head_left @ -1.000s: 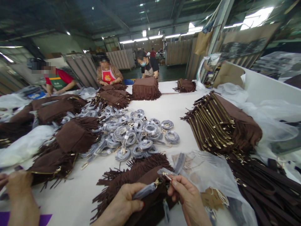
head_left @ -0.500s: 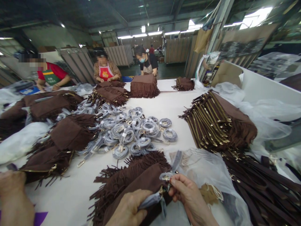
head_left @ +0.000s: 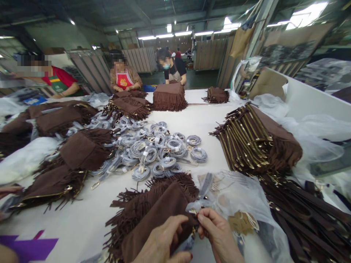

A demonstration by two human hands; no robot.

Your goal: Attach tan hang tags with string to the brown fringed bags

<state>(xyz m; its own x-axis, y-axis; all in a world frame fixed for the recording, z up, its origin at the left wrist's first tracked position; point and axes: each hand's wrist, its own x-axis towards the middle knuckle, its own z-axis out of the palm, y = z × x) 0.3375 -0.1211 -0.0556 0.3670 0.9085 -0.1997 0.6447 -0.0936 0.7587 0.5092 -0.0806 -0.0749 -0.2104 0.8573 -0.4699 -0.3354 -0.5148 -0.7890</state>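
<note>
Brown fringed bag (head_left: 153, 219) lies at the near middle of the white table (head_left: 210, 122), its fringe spreading to the left and far sides. Over its near right part reaches the left hand (head_left: 161, 239), thumb and fingers parted; whether it presses on the cloth, I cannot tell. At the bag's right corner the right hand (head_left: 216, 228) has thumb and forefinger pinched together on a small metal fitting (head_left: 193, 211) partly covered in clear plastic. Just beyond the bag, a heap of plastic-wrapped strap coils (head_left: 161, 148) spreads toward the left. To the right lies a large clear plastic bag (head_left: 244, 186), with brown card tags (head_left: 241, 223) near the right hand. Farther right are loose dark straps (head_left: 304, 219), and beyond them a stack of zipped bags (head_left: 255, 142) with gold zips. On the left are more brown bags (head_left: 83, 149), a purple sheet (head_left: 33, 250) at the near edge, and another person's hand (head_left: 11, 190). Three co-workers stand along the far side, by a fringed stack (head_left: 169, 96).
</note>
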